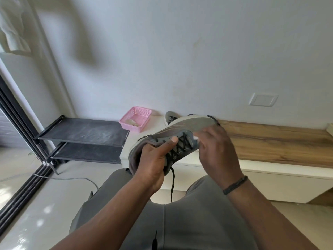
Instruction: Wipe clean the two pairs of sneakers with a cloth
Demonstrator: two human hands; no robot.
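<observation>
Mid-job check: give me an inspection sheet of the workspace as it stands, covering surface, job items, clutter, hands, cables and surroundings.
Surface: white bench with a wooden top section on the right.
Job's things: grey sneaker held up over the lap; second sneaker on the bench behind it; white cloth barely visible.
Clutter: pink basket with something pale inside.
Hands: left hand grips the sneaker's heel end; right hand presses the cloth at the laces.
Cables: grey cable on the floor.
Surroundings: black shoe rack, white wall, wall plate.

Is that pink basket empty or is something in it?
Not empty: the pink basket holds a pale crumpled lump; what it is, I cannot tell.
</observation>
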